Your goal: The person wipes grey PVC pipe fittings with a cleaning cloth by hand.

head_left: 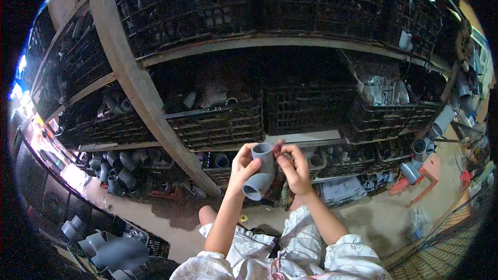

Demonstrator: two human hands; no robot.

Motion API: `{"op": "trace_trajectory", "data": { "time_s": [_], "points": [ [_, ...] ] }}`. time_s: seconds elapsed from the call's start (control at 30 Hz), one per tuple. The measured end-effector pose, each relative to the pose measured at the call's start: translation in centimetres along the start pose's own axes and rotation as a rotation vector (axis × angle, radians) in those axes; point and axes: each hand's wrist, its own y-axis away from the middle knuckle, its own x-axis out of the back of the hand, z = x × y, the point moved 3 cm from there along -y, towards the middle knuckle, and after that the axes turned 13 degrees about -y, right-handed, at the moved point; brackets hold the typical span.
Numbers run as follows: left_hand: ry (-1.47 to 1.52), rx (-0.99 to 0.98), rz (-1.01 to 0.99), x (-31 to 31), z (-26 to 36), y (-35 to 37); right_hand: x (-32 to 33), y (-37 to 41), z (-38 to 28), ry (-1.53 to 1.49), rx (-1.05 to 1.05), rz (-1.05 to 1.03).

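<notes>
Holding a grey plastic elbow pipe fitting [261, 175] before black plastic crates [218, 127], the left hand [241, 168] wraps its grip round the bend, a sound hold on something probably light, stiff and slick, while the right hand [295, 170] pinches a small reddish piece [277, 149] at its rim.

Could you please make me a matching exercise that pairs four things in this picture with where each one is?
Things:
1. grey pipe elbow
2. red stool
3. clear plastic bags
4. loose grey fittings

Places:
A. on the floor at the right
B. held in the left hand
C. low at the left edge of the view
D. in a crate on the right shelf

Pairs: 1-B; 2-A; 3-D; 4-C
</notes>
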Motion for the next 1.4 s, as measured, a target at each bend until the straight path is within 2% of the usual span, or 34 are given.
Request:
{"op": "trace_trajectory", "data": {
  "time_s": [0.07,0.23,0.3,0.33,0.4,0.5,0.57,0.6,0.63,0.67,0.73,0.77,0.83,0.87,0.9,0.97,1.0,1.03,1.1,1.13,1.17,1.27,1.37,1.4],
  "points": [
    [-0.06,-0.015,-0.041,0.8,-0.3,-0.1,-0.2,1.6,0.3,0.099,0.016,-0.004],
    [0.159,0.072,-0.103,0.3,-0.8,0.2,-1.0,2.3,-2.0,0.192,0.119,-0.1],
    [0.157,0.064,-0.114,-0.6,0.1,0.6,-0.7,1.8,-2.5,0.171,-0.006,-0.066],
    [0.128,0.07,-0.149,-0.2,-0.9,0.6,-0.5,1.3,-2.5,0.132,0.05,-0.03],
    [0.073,0.043,-0.064,0.0,-1.3,0.3,-0.9,0.2,-2.3,0.057,0.168,0.026],
    [0.065,-0.035,0.0,1.1,-1.7,-0.6,-0.1,0.9,0.1,0.093,0.032,0.04],
    [0.308,0.042,0.087,1.8,-3.1,-0.8,-0.6,2.6,1.6,0.017,-0.018,-0.006],
    [0.321,0.041,0.102,1.3,-2.0,-0.8,-1.4,3.3,1.5,0.077,0.031,-0.042],
    [0.291,0.028,0.107,1.2,-1.7,-0.8,-2.0,3.8,1.2,0.137,0.077,-0.076],
    [0.262,0.018,0.111,1.1,-1.5,-0.7,-2.2,3.9,0.7,0.157,0.036,-0.081],
    [0.262,0.017,0.136,0.6,-1.0,-0.3,-1.7,3.1,0.6,0.137,0.113,0.035],
    [0.161,-0.03,0.117,1.1,-1.6,-0.4,-1.5,2.7,0.4,0.125,0.149,0.096],
    [0.006,-0.101,0.1,1.5,-2.1,0.0,-0.6,1.6,0.2,0.066,0.009,0.167],
    [-0.044,-0.168,0.104,1.3,-2.2,0.0,-0.7,1.4,0.5,0.044,0.046,0.163],
    [0.127,-0.099,0.128,1.2,-2.0,0.1,-0.9,1.3,1.0,0.023,0.084,0.161],
    [0.471,0.035,0.168,0.2,-1.0,0.2,-1.4,3.1,2.9,-0.091,-0.032,0.091],
    [0.629,-0.019,0.01,-0.4,0.0,0.0,-1.7,4.5,4.1,-0.125,-0.09,0.031],
    [0.613,0.017,0.064,-0.3,-0.5,-0.1,-2.7,4.9,3.8,0.061,0.046,-0.016],
    [0.576,0.081,0.176,0.0,-1.9,-0.5,-3.8,5.4,2.9,-0.016,0.026,0.045],
    [0.57,0.053,0.104,0.2,-2.0,-0.5,-3.5,5.6,2.5,-0.036,-0.063,0.041],
    [0.556,0.068,0.114,0.4,-2.1,-0.3,-3.5,5.4,2.2,-0.008,0.068,0.086],
    [0.516,0.133,0.166,0.1,-1.4,-0.1,-3.1,3.6,0.3,-0.032,0.253,0.142],
    [0.478,0.072,0.191,-0.1,-1.2,-0.3,-2.1,1.0,1.2,-0.168,0.131,0.329],
    [0.434,0.059,0.187,-0.4,-1.1,-0.3,-1.9,0.6,1.7,-0.137,0.103,0.3]
  ]
}}
